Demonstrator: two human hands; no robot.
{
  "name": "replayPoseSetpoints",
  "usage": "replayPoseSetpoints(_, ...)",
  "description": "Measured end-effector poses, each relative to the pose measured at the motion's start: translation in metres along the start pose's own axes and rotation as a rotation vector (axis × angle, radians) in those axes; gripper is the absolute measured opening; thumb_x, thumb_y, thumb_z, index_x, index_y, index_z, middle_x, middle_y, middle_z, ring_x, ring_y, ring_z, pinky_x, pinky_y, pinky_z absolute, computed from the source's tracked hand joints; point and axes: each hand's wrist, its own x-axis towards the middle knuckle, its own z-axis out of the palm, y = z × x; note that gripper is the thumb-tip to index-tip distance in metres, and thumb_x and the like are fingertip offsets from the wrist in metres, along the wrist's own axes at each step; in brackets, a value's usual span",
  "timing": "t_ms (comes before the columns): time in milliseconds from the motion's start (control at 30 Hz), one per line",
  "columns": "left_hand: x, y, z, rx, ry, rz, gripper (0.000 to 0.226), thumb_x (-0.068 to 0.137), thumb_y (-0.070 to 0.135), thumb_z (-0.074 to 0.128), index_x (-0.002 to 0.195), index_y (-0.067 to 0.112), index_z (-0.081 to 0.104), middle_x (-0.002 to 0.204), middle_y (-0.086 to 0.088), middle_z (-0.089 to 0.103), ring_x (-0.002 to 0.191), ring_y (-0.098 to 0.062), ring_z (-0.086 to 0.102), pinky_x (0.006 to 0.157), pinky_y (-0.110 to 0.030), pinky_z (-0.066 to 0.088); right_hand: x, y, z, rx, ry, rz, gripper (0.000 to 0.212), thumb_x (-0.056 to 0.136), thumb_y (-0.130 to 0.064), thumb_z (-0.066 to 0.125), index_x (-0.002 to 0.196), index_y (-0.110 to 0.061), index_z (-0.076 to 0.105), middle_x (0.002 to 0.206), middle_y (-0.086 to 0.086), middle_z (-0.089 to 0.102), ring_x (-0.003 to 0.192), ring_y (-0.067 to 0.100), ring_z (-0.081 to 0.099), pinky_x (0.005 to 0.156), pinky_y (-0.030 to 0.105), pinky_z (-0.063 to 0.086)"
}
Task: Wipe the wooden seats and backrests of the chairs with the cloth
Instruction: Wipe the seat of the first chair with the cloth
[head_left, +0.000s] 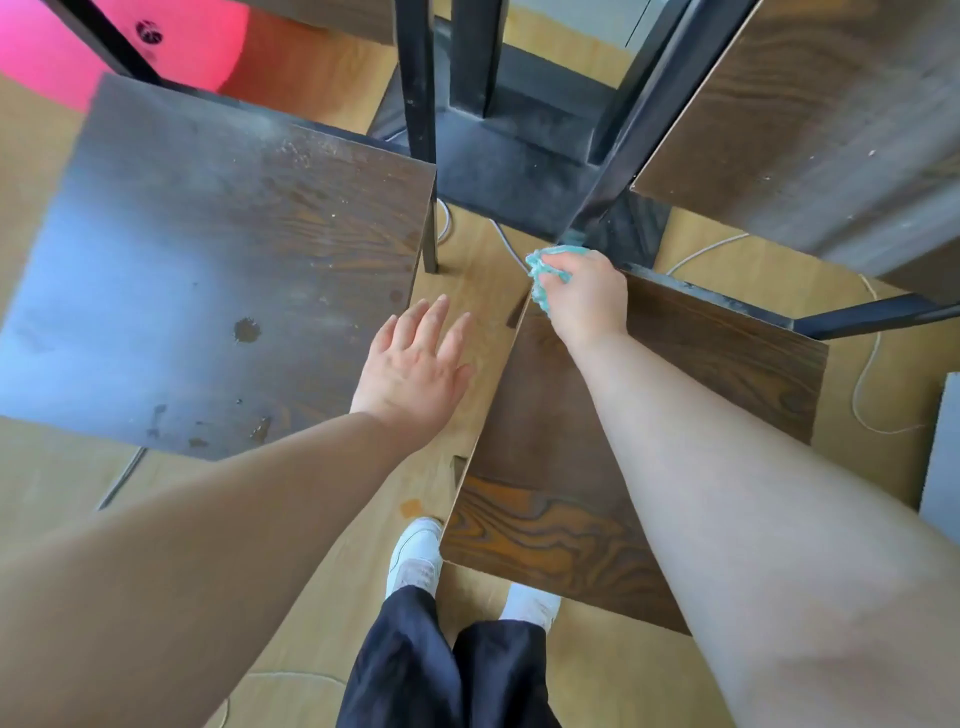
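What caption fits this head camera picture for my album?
Right hand grips a teal cloth at the far corner of a wooden chair seat; left hand hovers open.

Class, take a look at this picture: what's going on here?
A person stands over two wooden chairs. Their right hand grips a teal cloth at the far corner of the right-hand seat, by its black frame. The left hand is open, holding nothing, between the chairs. The left-hand seat shows dark spots.

Pale wood floor — black table base, white cord
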Motion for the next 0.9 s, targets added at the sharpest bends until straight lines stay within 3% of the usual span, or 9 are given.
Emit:
replayPoseSetpoints(167, -0.013, -0.006, 0.005, -0.006, -0.006, -0.021, 0.057, 0.1, 0.046, 0.025, 0.152, 0.024, 0.017, 0.16, -0.007, 0.015, 0.146, -0.028, 0.012, 0.119, -0.046, 0.016, -0.014, 0.007, 0.0, -0.031, -0.072, -0.089, 0.028, 0.097, -0.019, 0.057, 0.124, -0.016, 0.066, 0.135, 0.003, 0.052, 0.118, 0.02, 0.053, 0.102, 0.026, 0.045)
replayPoseSetpoints(333, -0.033, -0.008, 0.01, -0.021, -0.02, -0.051, 0.057, 0.101, 0.045, 0.028, 0.152, 0.024, 0.018, 0.16, -0.008, 0.016, 0.146, -0.029, 0.013, 0.117, -0.045, 0.016, -0.057, 0.021, 0.011, -0.037, -0.145, -0.162, 0.028, 0.096, -0.018, 0.059, 0.123, -0.015, 0.067, 0.133, 0.002, 0.053, 0.116, 0.017, 0.053, 0.094, 0.014, 0.038)
replayPoseSetpoints(533, -0.062, -0.004, 0.017, -0.009, -0.034, -0.055, 0.056, 0.101, 0.045, 0.027, 0.152, 0.023, 0.018, 0.16, -0.008, 0.015, 0.146, -0.029, 0.014, 0.117, -0.045, 0.017, -0.112, 0.04, 0.024, 0.003, -0.229, -0.274, 0.026, 0.089, -0.012, 0.064, 0.113, -0.012, 0.072, 0.116, 0.007, 0.063, 0.107, 0.024, 0.059, 0.093, 0.019, 0.04)
replayPoseSetpoints(700, -0.089, -0.003, 0.023, -0.012, -0.047, -0.087, 0.056, 0.102, 0.045, 0.027, 0.152, 0.023, 0.017, 0.161, -0.007, 0.015, 0.146, -0.028, 0.013, 0.117, -0.044, 0.017, -0.162, 0.048, 0.032, 0.015, -0.288, -0.287, 0.026, 0.089, -0.013, 0.066, 0.114, -0.011, 0.072, 0.114, 0.009, 0.063, 0.105, 0.026, 0.06, 0.095, 0.029, 0.045)
replayPoseSetpoints(900, -0.119, 0.005, 0.031, -0.008, -0.052, -0.085, 0.057, 0.101, 0.045, 0.03, 0.152, 0.022, 0.02, 0.159, -0.008, 0.018, 0.145, -0.029, 0.015, 0.116, -0.045, 0.019, -0.223, 0.061, 0.042, 0.043, -0.401, -0.248, 0.027, 0.089, -0.014, 0.066, 0.116, -0.012, 0.071, 0.114, 0.009, 0.063, 0.107, 0.025, 0.059, 0.096, 0.028, 0.043)
